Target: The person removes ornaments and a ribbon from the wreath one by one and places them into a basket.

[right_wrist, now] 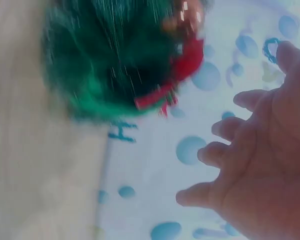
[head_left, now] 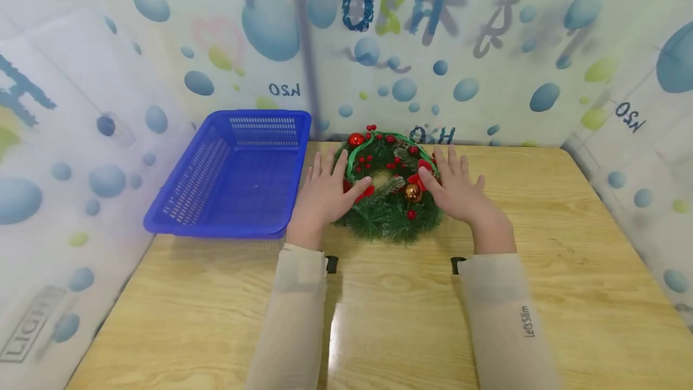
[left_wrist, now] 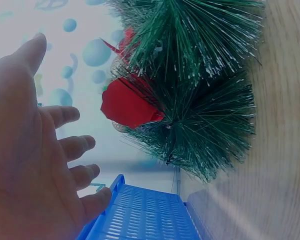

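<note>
While both hands are spread about it, the wreath (head_left: 379, 219) lies flat on the table (head_left: 406, 324), in front of the wall (head_left: 465, 119) at 12 o'clock. The left hand (head_left: 323, 194) is at the wreath's 9 o'clock, fingers straight and apart, clamped on nothing, its thumb crossing over the rim in the head view. The right hand (head_left: 464, 192) mirrors it at 3 o'clock, fingers likewise apart and gripping nothing. Both wrist views show wall between palm and greenery; whether a fingertip touches, I cannot tell.

Around the wreath, a red ball (head_left: 355, 139) sits at 11 o'clock, a gold ball (head_left: 413, 192) at 4, a red flower (head_left: 421, 180) at 3. A green ribbon (head_left: 354, 156) arcs over the top from 10 to 2.

The blue basket (head_left: 254, 188) stands on the table at the wreath's 9 o'clock, just beyond the left hand. Pale sleeves cover both forearms; the right sleeve (head_left: 503, 312) bears dark lettering.
</note>
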Demonstrator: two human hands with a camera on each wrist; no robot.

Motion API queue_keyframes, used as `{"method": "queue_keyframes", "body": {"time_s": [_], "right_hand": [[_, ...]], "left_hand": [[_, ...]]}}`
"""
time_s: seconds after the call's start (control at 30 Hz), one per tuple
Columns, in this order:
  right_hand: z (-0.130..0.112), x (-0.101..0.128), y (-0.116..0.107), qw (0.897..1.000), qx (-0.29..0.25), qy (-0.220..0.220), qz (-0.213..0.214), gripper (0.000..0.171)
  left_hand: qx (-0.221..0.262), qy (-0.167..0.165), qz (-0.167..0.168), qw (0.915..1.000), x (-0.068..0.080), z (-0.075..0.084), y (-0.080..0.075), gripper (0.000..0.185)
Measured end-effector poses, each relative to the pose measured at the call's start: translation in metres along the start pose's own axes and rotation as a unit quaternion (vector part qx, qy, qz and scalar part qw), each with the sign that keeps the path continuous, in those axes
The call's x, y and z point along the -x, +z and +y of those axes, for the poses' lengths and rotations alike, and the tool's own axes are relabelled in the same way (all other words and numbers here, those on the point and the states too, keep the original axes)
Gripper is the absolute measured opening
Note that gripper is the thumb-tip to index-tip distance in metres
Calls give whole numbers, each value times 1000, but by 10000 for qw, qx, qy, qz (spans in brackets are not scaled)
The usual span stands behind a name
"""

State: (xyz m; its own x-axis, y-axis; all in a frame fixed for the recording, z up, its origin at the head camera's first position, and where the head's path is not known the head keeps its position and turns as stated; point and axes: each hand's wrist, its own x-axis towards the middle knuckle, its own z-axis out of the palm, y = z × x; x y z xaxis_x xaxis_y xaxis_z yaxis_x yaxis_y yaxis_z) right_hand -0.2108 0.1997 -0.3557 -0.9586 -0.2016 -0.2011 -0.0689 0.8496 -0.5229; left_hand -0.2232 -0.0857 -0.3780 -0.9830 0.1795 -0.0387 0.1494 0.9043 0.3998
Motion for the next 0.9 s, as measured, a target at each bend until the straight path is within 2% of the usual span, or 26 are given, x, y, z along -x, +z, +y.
{"method": "queue_keyframes", "body": {"time_s": [0.27, 0.43, 0.63, 0.8, 0.9], "right_hand": [[15, -3, -39, 9995, 259, -18, -174, 96], [34, -11, -48, 9976, 283, -115, -614, 108], [70, -23, -36, 9913, 221, -35, -1296, 125], [86, -32, -19, 9872, 337, -78, -1556, 129], [89, -32, -11, 9866, 297, -142, -1599, 129]], "left_hand": [[294, -41, -40, 9996, 2, 0, -2, 96], [674, -280, -402, 9965, 4, -3, 8, 107], [1067, -532, -708, 9903, 15, -1, 19, 124], [929, -817, -984, 9874, 22, -8, 29, 132], [821, -871, -1143, 9862, 22, -12, 33, 134]]}}
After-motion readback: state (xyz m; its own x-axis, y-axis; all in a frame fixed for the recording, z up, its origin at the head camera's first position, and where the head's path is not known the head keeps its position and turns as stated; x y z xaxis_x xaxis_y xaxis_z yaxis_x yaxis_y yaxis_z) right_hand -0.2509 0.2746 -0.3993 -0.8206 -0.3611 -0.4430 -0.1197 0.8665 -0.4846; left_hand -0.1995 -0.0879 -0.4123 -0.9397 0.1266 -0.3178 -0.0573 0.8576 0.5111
